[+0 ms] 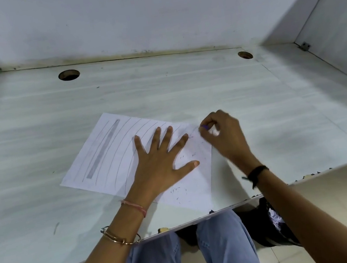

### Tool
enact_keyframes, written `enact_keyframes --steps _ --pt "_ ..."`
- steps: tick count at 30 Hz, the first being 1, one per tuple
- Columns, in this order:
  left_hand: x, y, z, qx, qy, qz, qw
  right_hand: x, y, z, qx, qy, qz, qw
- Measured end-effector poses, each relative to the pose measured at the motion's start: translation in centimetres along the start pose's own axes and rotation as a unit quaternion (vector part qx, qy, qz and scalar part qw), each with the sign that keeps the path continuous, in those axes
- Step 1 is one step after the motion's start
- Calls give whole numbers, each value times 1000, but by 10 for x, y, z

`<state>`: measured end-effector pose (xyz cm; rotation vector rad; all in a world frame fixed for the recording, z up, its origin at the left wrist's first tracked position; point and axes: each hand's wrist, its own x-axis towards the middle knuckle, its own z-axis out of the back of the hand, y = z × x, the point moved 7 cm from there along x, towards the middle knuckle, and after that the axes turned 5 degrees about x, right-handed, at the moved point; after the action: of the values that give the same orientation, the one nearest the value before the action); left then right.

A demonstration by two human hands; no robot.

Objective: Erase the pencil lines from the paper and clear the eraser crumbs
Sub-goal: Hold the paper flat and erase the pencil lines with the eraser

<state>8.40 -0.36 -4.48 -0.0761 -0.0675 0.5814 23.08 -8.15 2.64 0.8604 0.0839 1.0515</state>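
A white sheet of paper [103, 156] lies tilted on the desk, with several curved pencil lines and a grey shaded bar on its left part. My left hand [161, 163] presses flat on the sheet, fingers spread. My right hand [223, 134] is at the paper's far right corner, its fingers curled round a small eraser [205, 127] of which only a bluish tip shows; the hand is blurred. Dark eraser crumbs [179, 191] are scattered on the near right part of the sheet and close to my left fingertips.
The pale desk [31, 136] has two round cable holes [69, 75] at the back and a wall behind. A side panel [336, 39] closes the right. The near desk edge [205, 215] is chipped, with my legs and a dark bag [268, 225] below.
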Motion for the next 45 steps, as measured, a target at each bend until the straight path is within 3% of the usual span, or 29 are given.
enact_keyframes --steps 4,6,11,14,18,20,23,26,27,31,35,37,45 --pt "0 0 -1 2 -9 2 1000 -30 16 -23 -26 58 71 995" --pt "0 0 -1 7 -9 -1 1000 -18 0 -23 -22 72 46 996" --pt "0 -1 0 0 9 -1 1000 20 -33 -4 -41 15 -44 998" --pt "0 -2 3 -3 5 -4 1000 21 -34 -3 -63 14 -53 996" --pt "8 3 -6 -36 -7 4 999 -6 -8 7 5 -37 -11 999" --pt "9 7 -7 -41 -32 8 999 -27 16 -3 34 -3 37 999" --pt "11 7 5 -136 -40 0 990 -55 38 -34 37 105 91 990" --pt "11 13 29 -360 -58 27 931 -56 35 -38 57 114 66 990" --pt "9 16 33 -377 -63 30 924 -53 33 -35 58 111 55 991" --pt "-13 24 40 -241 -74 26 967 -46 22 -25 56 92 17 994" --pt "-31 16 23 -182 7 -1 983 -46 16 -22 39 89 13 995" --pt "-30 12 19 -145 11 -6 989 -44 15 -20 33 96 9 995" --pt "-11 -5 20 -162 -7 -32 986 -39 1 0 121 88 -69 986"
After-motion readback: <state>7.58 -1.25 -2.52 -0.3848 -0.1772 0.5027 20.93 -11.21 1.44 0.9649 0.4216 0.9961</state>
